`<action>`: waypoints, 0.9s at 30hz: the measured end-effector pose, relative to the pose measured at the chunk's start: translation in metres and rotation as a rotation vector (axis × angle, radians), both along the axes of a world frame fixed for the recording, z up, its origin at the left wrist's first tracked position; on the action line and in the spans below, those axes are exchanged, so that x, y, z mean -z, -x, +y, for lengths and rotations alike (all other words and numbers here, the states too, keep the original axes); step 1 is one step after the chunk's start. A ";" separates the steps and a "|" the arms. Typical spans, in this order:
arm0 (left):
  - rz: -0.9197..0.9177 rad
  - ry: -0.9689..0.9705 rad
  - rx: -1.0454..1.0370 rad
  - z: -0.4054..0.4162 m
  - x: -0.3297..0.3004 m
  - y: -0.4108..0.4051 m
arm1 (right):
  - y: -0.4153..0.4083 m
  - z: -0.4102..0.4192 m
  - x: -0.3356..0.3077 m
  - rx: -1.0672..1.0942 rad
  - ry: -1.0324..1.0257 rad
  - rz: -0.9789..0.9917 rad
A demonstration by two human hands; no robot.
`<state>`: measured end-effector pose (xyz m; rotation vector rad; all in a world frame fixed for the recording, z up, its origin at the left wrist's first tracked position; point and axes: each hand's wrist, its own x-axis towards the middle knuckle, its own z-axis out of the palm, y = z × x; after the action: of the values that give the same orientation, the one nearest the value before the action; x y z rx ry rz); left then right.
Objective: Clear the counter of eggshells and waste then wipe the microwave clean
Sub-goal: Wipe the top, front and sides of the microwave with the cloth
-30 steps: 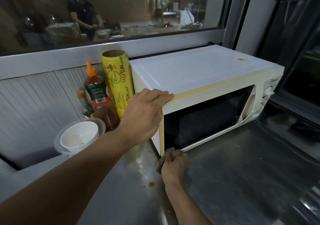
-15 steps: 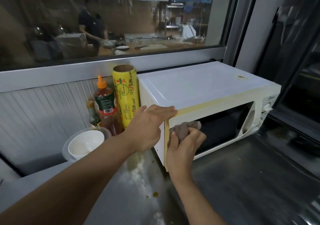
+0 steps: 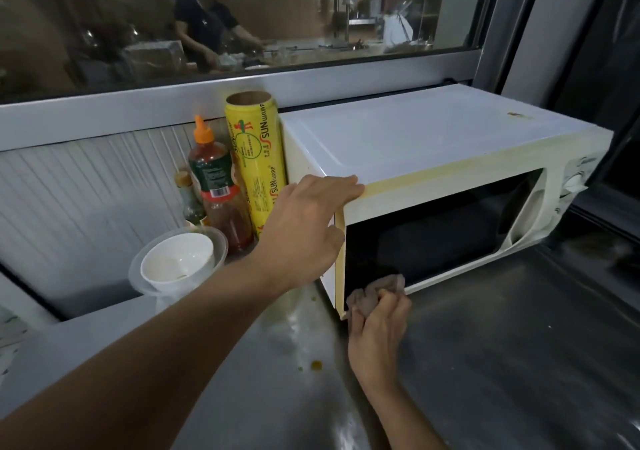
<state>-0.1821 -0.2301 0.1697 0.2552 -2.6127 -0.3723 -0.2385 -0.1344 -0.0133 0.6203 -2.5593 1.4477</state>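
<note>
The microwave [image 3: 433, 172], standing on the surface [image 3: 485, 363], is being wiped: its corner is steadied by the open left hand [image 3: 304, 227], a cloth [image 3: 375, 292] gripped in the right hand [image 3: 379, 331] at the door's lower left; upward strokes seem needed next

Dim indoor light, cool cast. Soft glare streaks on steel counter [image 3: 485, 363]. Window glass [image 3: 207, 16] murky with reflections. Wide-angle bend at edges; right side dark, slightly blurred. Microwave [image 3: 433, 137] top brightest.

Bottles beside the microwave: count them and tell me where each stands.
2. The orange-capped sauce bottle stands left of the yellow wrap roll; a smaller dark bottle stands at its left. Others may hide behind.
</note>
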 end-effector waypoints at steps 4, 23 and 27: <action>-0.019 0.068 -0.052 0.006 -0.005 0.005 | 0.015 0.001 -0.054 0.042 0.175 0.119; 0.057 0.253 -0.096 0.027 -0.003 0.056 | 0.059 0.026 0.006 0.085 -0.035 0.009; 0.003 0.289 -0.125 0.029 -0.010 0.057 | 0.065 0.034 -0.019 0.011 0.057 0.053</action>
<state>-0.2389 -0.2012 0.1794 0.3146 -2.5897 0.0489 -0.3039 -0.1008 0.0062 0.6263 -2.4684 1.4751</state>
